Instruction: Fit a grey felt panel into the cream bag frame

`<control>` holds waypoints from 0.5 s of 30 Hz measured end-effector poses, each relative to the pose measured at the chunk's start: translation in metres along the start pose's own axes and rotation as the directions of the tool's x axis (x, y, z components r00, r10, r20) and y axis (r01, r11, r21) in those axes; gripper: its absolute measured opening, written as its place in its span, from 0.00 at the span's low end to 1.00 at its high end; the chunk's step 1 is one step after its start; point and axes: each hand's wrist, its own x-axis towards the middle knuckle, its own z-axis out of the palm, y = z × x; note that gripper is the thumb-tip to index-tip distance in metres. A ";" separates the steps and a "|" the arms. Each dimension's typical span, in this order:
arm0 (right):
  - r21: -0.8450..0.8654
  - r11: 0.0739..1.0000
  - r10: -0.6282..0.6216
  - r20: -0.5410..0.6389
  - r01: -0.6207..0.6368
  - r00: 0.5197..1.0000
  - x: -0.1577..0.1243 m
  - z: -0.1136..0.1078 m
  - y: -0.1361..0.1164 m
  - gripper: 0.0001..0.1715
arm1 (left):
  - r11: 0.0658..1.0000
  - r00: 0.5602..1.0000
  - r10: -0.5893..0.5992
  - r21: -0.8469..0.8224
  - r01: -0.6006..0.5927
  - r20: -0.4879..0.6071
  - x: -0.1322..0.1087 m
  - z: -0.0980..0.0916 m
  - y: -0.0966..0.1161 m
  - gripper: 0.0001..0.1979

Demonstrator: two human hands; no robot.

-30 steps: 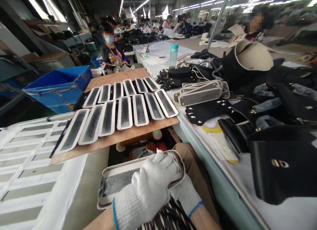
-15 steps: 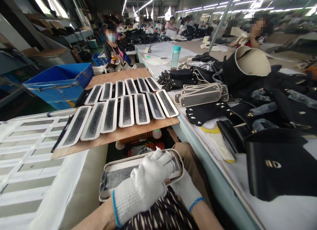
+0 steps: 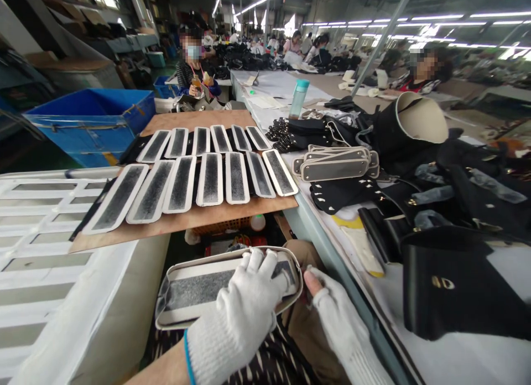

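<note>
On my lap lies an oblong, cream-rimmed piece [image 3: 194,288] with a speckled dark grey panel inside. My left hand [image 3: 249,302], in a white knit glove with a blue cuff edge, lies inside its right half, fingers stretched over the panel. My right hand [image 3: 338,313], also gloved, is just beyond the piece's right end. Its bare thumb tip shows against the index finger, and the other fingers are curled under; what they hold, if anything, is hidden. Ahead, two rows of white-edged dark panels [image 3: 178,183] rest on a brown board [image 3: 182,222].
A blue bin [image 3: 91,125] stands at left, near white-strapped grey sheets [image 3: 37,263]. The right-hand table [image 3: 468,354] bears black bag parts [image 3: 456,285], stacked grey pieces [image 3: 334,168] and a turquoise-capped bottle [image 3: 297,100]. A masked person [image 3: 194,78] sits ahead.
My right hand has come out from under the piece and moved right, its thumb now visible. My left hand stays inside, its fingers slightly further left. The piece has shifted slightly left.
</note>
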 end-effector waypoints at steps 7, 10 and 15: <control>-0.202 0.971 0.135 0.012 -0.130 0.991 -0.002 -0.001 -0.002 0.30 | 0.998 0.995 0.065 -0.012 -0.066 -0.070 0.007 0.012 -0.009 0.14; -0.247 0.958 0.158 0.026 -0.147 0.987 -0.003 0.000 0.001 0.30 | 0.999 1.000 0.022 -0.044 -0.023 -0.022 0.008 0.008 -0.009 0.17; -0.363 0.923 0.164 0.079 -0.125 0.983 -0.002 -0.002 -0.003 0.34 | 0.999 0.996 -0.021 -0.029 0.024 0.086 0.009 -0.001 -0.002 0.17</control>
